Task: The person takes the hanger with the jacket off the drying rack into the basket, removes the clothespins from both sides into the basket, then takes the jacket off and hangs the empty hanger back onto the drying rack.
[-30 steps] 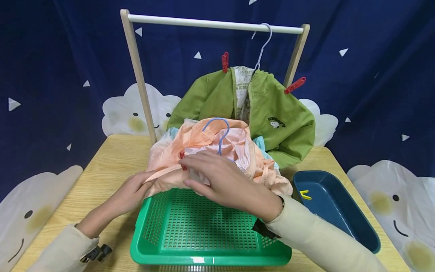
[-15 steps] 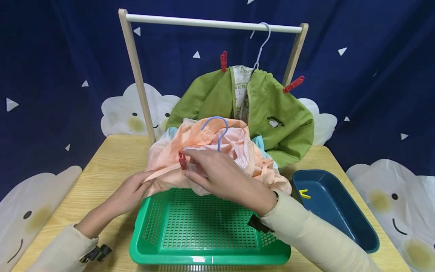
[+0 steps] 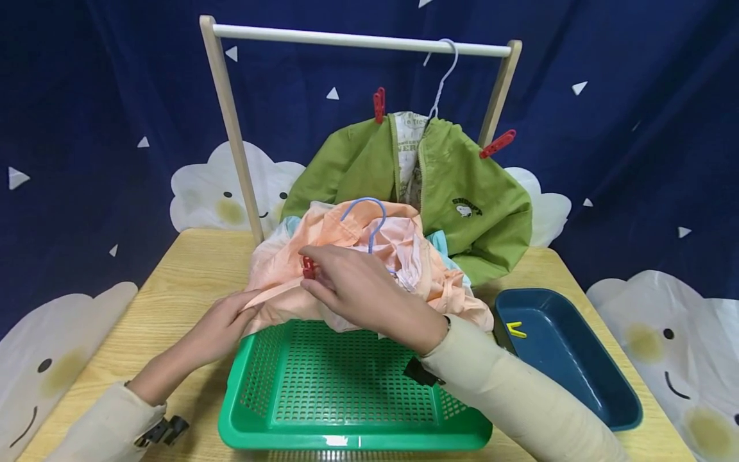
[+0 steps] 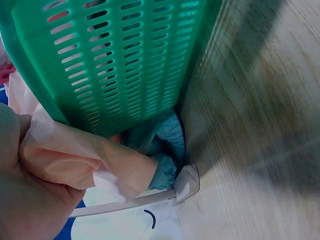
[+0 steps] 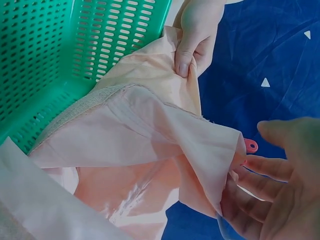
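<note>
A crumpled peach garment point(image 3: 277, 269) with a blue hanger point(image 3: 369, 218) in it lies over the far rim of a green perforated basket point(image 3: 352, 441). My left hand point(image 3: 245, 307) pinches the garment's left edge between thumb and fingers; the right wrist view shows that hand point(image 5: 192, 45) gripping the fabric point(image 5: 150, 130). My right hand point(image 3: 316, 273) lies across the garment. Its thumb and straight fingers point(image 5: 260, 165) sit either side of a small red clip point(image 3: 308, 266) on the cloth. In the right wrist view a gap shows between the thumb and the red clip point(image 5: 250, 145).
Behind the basket, a green jacket point(image 3: 462, 186) hangs from a white hanger point(image 3: 441, 77) on a wooden rack point(image 3: 358, 40), with red clips point(image 3: 378, 104) on its shoulders. A dark blue tray point(image 3: 577, 359) holding a yellow clip point(image 3: 517, 331) sits at the right. Teal cloth point(image 4: 160, 145) lies under the peach garment.
My right hand has slid up and left over the garment until its fingertips frame the red clip. The left hand keeps its pinch in the same place.
</note>
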Motion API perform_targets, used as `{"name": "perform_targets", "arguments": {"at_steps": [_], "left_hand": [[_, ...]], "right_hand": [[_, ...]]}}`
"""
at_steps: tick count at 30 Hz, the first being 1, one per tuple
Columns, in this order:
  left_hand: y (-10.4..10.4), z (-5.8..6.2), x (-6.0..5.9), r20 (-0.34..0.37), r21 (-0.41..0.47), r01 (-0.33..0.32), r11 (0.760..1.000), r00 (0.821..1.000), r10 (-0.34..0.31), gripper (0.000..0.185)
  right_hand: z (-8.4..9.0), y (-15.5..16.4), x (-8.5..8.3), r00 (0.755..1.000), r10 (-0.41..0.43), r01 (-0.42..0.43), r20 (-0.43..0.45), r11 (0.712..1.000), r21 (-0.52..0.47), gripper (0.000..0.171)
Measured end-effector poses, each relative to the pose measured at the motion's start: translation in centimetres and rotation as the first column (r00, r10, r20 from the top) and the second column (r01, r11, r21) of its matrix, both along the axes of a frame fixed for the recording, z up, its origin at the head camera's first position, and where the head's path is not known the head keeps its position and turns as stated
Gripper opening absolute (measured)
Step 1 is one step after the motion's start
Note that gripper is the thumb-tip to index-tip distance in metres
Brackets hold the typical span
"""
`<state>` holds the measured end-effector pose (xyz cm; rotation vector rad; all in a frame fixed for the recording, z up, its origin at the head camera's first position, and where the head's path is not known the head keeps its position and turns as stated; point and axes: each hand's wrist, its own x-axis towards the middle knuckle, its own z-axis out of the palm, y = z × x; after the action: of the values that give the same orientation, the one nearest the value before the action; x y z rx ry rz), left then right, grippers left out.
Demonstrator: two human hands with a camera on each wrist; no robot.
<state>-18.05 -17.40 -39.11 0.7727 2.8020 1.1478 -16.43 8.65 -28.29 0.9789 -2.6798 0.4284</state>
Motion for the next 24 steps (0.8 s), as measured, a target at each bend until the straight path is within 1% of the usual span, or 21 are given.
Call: {"name": "perform_targets", "arguments": {"at_steps": [5, 12, 14, 19, 24], "left_hand": [[-0.04, 0.03, 0.04, -0.012, 0.012, 0.007, 1.0, 1.0, -0.006, 0.036], [-0.33, 0.26, 0.33, -0.031, 0.014, -0.002, 1.0, 1.0, 0.002, 0.03], [-0.3, 0.29, 0.31, -0.041, 0.008, -0.006, 1.0, 0.999, 0.006, 0.031], [-0.01, 0.13, 0.03, -0.044, 0.004, -0.002, 1.0, 0.999, 0.002, 0.035], [-0.02, 0.2, -0.03, -0.028, 0.0, 0.002, 1.0, 1.0, -0.002, 0.037]], "right_hand": [[0.09, -0.51, -0.26, 0.999, -0.036, 0.037, -0.016, 0.999, 0.028, 0.009], [0.16, -0.89, -0.54, 0.998, -0.055, 0.055, 0.006, 0.998, 0.02, 0.018], [0.22, -0.88, -0.62, 0.998, -0.06, 0.06, 0.008, 0.998, 0.016, 0.019], [0.28, -0.65, -0.69, 0.997, -0.075, 0.075, 0.012, 0.997, 0.007, 0.019], [0.16, -0.45, -0.66, 0.998, -0.058, 0.058, -0.004, 0.998, -0.022, 0.017]]}}
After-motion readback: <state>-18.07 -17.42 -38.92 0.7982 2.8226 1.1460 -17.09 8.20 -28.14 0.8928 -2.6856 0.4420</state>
